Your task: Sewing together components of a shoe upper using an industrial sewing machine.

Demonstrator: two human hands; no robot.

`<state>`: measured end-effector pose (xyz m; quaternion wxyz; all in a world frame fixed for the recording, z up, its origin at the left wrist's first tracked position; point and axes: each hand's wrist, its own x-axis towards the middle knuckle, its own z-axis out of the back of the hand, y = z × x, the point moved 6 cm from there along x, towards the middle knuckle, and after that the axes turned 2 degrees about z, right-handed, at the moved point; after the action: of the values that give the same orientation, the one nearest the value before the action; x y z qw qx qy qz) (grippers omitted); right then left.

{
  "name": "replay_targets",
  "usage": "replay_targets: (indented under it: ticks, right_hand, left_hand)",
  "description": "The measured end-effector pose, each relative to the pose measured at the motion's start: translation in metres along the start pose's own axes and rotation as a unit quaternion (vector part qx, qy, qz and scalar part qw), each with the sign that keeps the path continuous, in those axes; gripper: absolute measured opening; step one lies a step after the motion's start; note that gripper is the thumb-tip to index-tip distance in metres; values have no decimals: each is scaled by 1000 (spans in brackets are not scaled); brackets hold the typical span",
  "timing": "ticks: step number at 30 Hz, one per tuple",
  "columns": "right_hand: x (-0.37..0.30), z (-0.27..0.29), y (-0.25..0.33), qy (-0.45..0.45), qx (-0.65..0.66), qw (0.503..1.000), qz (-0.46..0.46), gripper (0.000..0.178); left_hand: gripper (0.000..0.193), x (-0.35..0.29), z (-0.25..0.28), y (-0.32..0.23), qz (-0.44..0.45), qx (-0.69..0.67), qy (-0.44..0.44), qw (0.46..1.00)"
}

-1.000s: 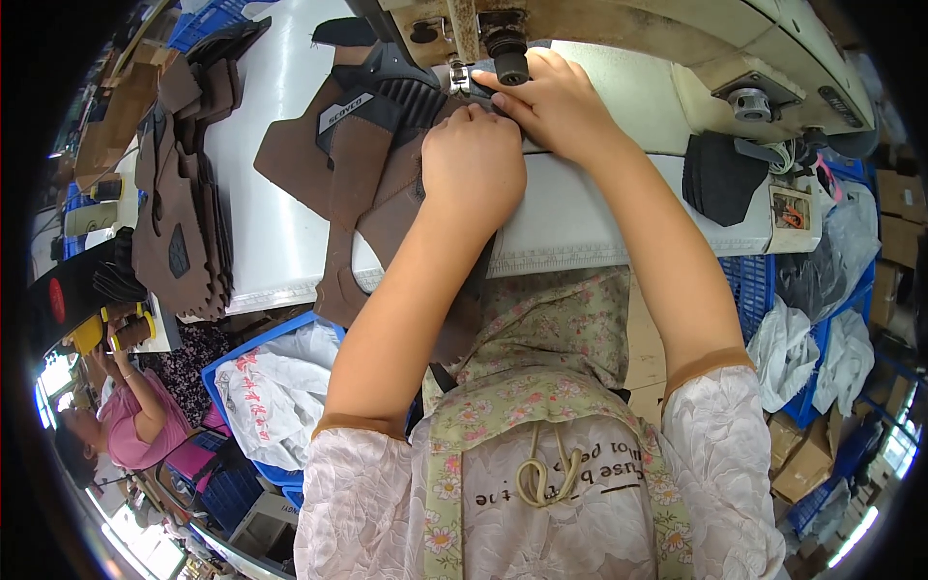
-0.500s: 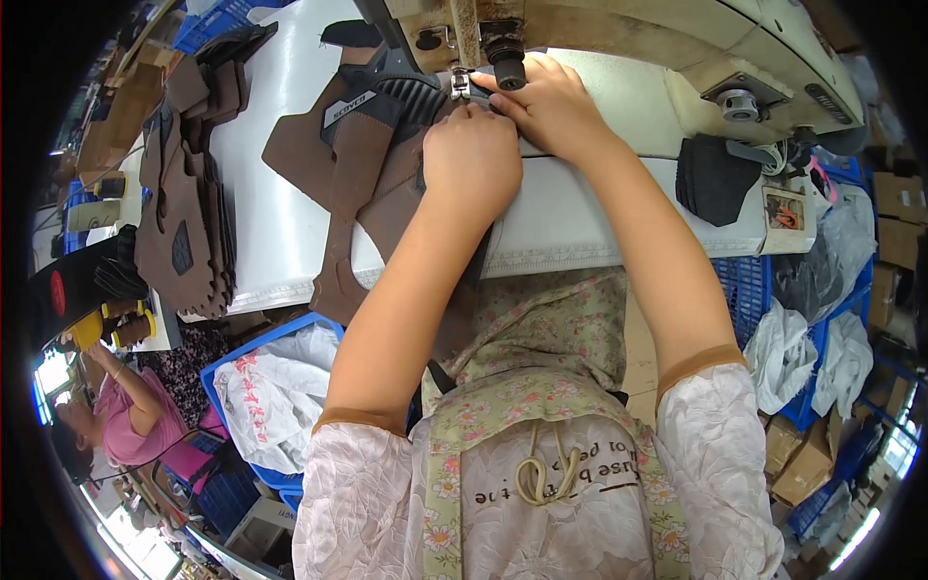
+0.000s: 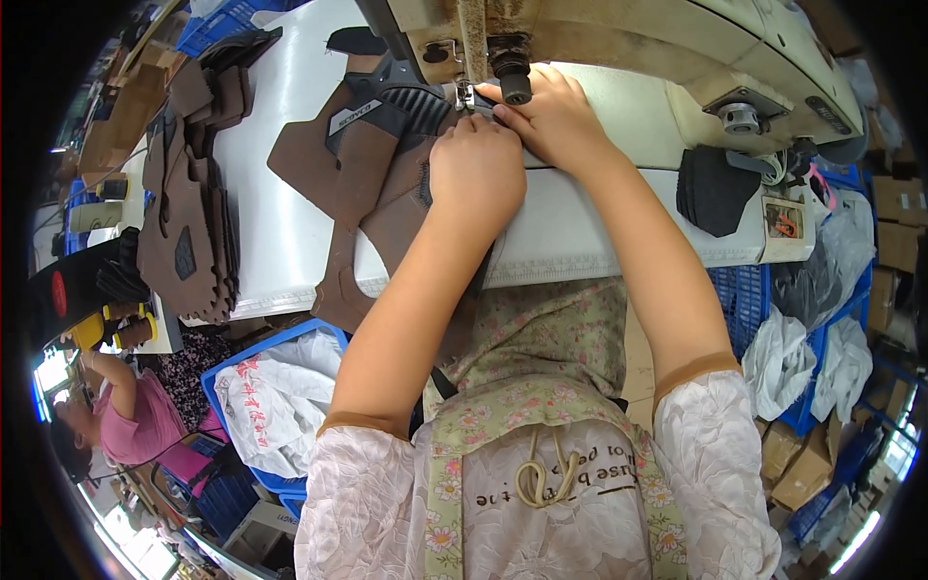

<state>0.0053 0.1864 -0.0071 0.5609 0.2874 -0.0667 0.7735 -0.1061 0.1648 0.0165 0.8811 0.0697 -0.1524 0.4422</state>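
Observation:
A brown and black shoe upper (image 3: 372, 174), with a ribbed black panel and a pale label, lies across the sewing machine bed. Its far right edge runs to the metal presser foot (image 3: 464, 95). My left hand (image 3: 477, 169) is curled, its fingers closed on the upper just in front of the foot; the fingertips are partly hidden. To the right of the foot, my right hand (image 3: 553, 116) pinches the black edge between thumb and index finger. Its other fingers stretch out behind the machine's dark knob (image 3: 512, 79).
The sewing machine (image 3: 638, 48) arm spans above both hands. Stacked brown cut pieces (image 3: 188, 222) lie on the left; dark pieces (image 3: 717, 188) sit on the right. Below the table's left front stands a blue crate (image 3: 227, 411) with a white bag. A person in pink (image 3: 145, 416) works at far left.
The upper has shifted and turned slightly at the presser foot, its label tilting flatter. Both hands stay close to the foot with nearly the same grip. The whole view has moved a little.

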Motion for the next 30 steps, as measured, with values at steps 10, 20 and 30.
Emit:
replay_targets:
  ticks: [10,20,30]
  right_hand:
    - [1,-1,0,1,-5,1000,-2,21]
    - [2,-2,-1,24,4,1000,-13,21]
    - [1,-6,-3,47,2,998,-28,21]
  left_hand:
    - [18,0,0,-1,-9,-7,-11,1000]
    - [17,-1,5,-3,-21,-5,-51,998]
    - [19,0,5,-3,-14,-7,-39,999]
